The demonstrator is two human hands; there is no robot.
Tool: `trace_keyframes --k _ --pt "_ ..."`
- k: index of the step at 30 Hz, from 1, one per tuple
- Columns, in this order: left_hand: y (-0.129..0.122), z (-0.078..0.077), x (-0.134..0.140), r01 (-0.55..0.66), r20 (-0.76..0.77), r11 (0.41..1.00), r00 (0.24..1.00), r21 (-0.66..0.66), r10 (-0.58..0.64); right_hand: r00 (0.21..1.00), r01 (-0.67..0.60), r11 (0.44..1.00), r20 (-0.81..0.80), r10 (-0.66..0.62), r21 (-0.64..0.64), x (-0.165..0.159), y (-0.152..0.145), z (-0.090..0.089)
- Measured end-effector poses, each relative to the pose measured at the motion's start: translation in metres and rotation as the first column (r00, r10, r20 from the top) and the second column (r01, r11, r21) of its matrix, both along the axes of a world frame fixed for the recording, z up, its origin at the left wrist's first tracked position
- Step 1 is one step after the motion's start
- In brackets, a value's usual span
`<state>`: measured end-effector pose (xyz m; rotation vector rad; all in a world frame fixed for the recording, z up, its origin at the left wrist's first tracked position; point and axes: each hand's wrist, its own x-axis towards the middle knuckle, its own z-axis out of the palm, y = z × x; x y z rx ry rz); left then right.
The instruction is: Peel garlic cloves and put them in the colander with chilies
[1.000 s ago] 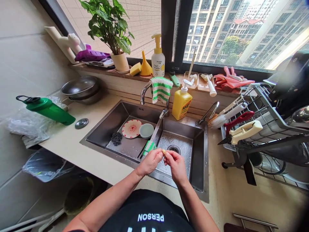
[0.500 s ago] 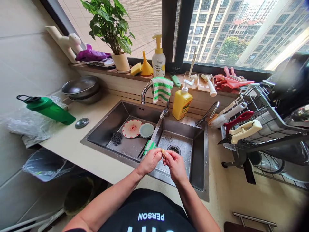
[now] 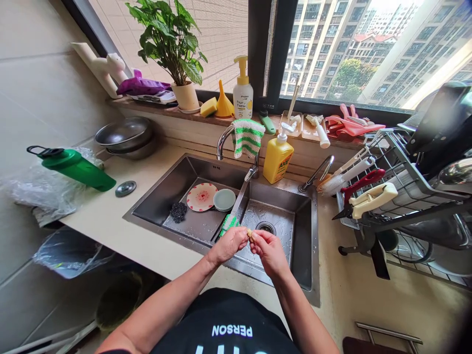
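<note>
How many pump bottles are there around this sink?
2. A white bottle stands on the windowsill; a yellow bottle stands behind the right sink basin. The crowded rack could hide more.

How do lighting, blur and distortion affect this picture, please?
Head view: the window is washed out at upper right by daylight; haze blurs the dark items above the dish rack; the window frame slants at upper left, perhaps lens stretch; left hand and right hand look fairly sharp, but their tan piece is too tiny to identify.
</note>
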<state>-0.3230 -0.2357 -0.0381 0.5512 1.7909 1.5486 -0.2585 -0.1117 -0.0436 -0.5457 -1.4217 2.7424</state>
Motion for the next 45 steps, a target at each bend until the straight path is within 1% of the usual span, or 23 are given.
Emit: trace_keyframes --k 4,6,9,11,17,21,24,27,30,33,35,37,39,41,45 --pt "-0.001 -0.002 0.001 -0.007 -0.018 1.000 1.000 0.000 0.007 1.000 0.011 0.999 0.021 -0.010 -0.040 0.000 -0.002 0.003" --pt "-0.001 -0.003 0.001 -0.013 -0.001 1.000 1.000 0.015 0.013 1.000 0.003 0.999 0.020 -0.002 -0.042 0.000 -0.001 0.003" --pt "-0.003 -0.005 0.000 0.000 0.074 0.999 0.997 0.038 -0.003 1.000 -0.023 1.000 -0.004 0.023 -0.004 0.001 0.001 0.000" --pt "-0.004 -0.007 -0.001 0.009 0.088 0.999 0.996 0.044 -0.013 0.999 -0.036 0.999 -0.016 0.036 0.027 0.001 0.002 -0.002" --pt "-0.004 -0.007 0.000 0.008 0.002 1.000 1.000 0.027 -0.008 1.000 -0.012 0.999 -0.023 0.012 0.032 0.000 -0.001 -0.005" --pt "-0.003 -0.005 0.001 -0.012 -0.006 1.000 1.000 0.009 0.012 1.000 -0.011 1.000 -0.024 0.012 0.013 0.000 -0.002 -0.005" --pt "-0.003 -0.004 0.000 -0.020 0.051 1.000 0.999 0.022 0.018 0.999 -0.026 1.000 -0.023 0.026 0.014 0.000 -0.001 -0.006" --pt "-0.004 -0.005 0.000 -0.008 0.101 1.000 0.995 0.030 0.005 0.999 -0.040 0.998 -0.029 0.042 0.053 0.000 0.001 -0.009" --pt "-0.004 -0.006 0.000 -0.020 0.062 1.000 0.998 0.019 0.019 0.998 -0.039 0.996 -0.036 0.042 0.080 0.000 0.001 -0.010" --pt "-0.003 -0.007 0.001 -0.019 0.032 1.000 0.999 0.017 0.018 0.999 -0.019 0.997 -0.036 0.022 0.071 0.000 0.000 -0.011" --pt "-0.003 -0.008 0.002 -0.019 0.028 1.000 0.999 0.011 0.019 1.000 -0.013 0.999 -0.025 0.015 0.045 0.000 -0.001 -0.010" --pt "-0.003 -0.008 0.002 -0.026 0.016 1.000 1.000 -0.002 0.026 1.000 -0.020 1.000 -0.001 0.020 -0.014 0.000 -0.001 -0.009" --pt "-0.002 -0.006 0.001 -0.014 -0.013 1.000 1.000 -0.018 0.013 0.999 -0.023 0.996 0.032 0.026 -0.089 0.000 -0.001 -0.007" --pt "-0.002 -0.003 0.001 0.008 -0.064 0.999 0.998 -0.038 -0.010 0.998 -0.011 0.991 0.057 0.018 -0.133 0.000 -0.001 -0.006" --pt "-0.001 0.002 0.000 0.029 -0.167 0.998 0.985 -0.055 -0.038 0.998 0.016 0.994 0.057 -0.009 -0.111 0.000 -0.002 -0.003"
